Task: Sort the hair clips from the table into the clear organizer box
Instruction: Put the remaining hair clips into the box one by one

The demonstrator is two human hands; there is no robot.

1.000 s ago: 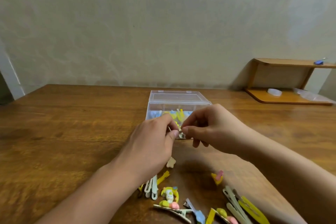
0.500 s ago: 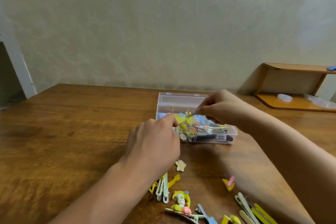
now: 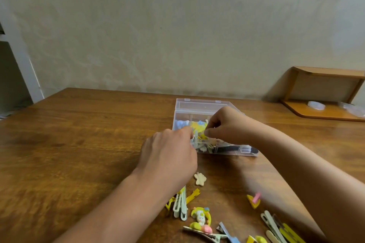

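A clear plastic organizer box sits mid-table, lid open toward the wall, its long axis running left to right. Both hands meet over it: left hand and right hand pinch a pale slim hair clip, standing roughly upright. Half a second ago the hands were apart. Fingers hide the clip's ends. Loose pastel hair clips lie nearer, some cut off.

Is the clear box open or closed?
Open. The clear box's lid stands up at the back, and both hands, left and right, reach inside.
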